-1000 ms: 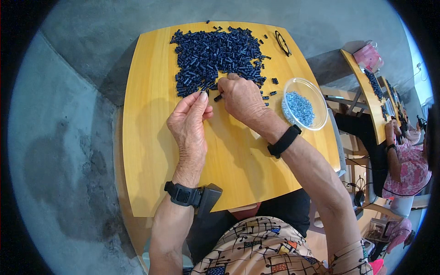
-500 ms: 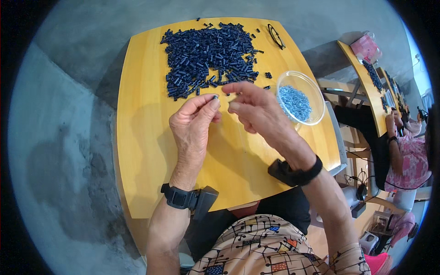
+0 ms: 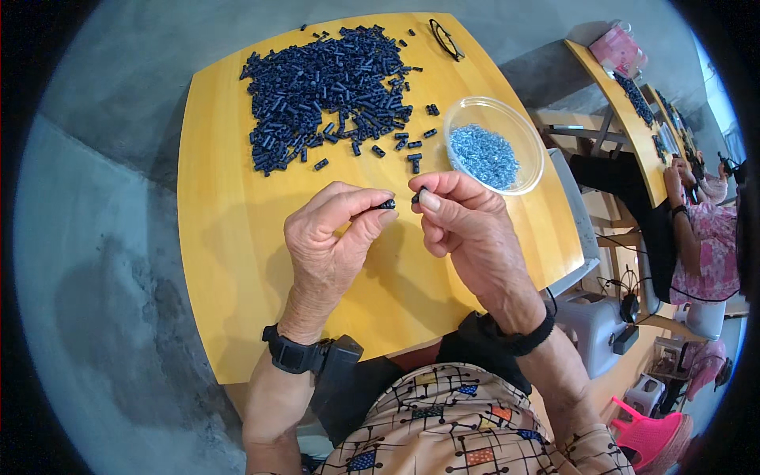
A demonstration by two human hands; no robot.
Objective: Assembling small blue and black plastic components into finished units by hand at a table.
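Observation:
My left hand pinches a small dark cylindrical piece between thumb and forefinger, one end sticking out. Facing it, my right hand grips another small dark piece at its fingertips. A narrow gap separates the two pieces, and both hands are held over the near middle of the table. Beyond them lies a wide pile of dark blue-black tubular pieces. A round clear plastic tub stands past my right hand, with many tiny shiny blue-silver pieces in it.
The yellow wooden table has several loose dark pieces between pile and tub. Black-framed glasses lie at the far right edge. To the right, another person in a pink patterned top sits at a second table.
My right hand has turned and now shows a dark piece at its fingertips. The left hand's piece sticks out further. The view has shifted, and loose pieces formerly behind my hand now show.

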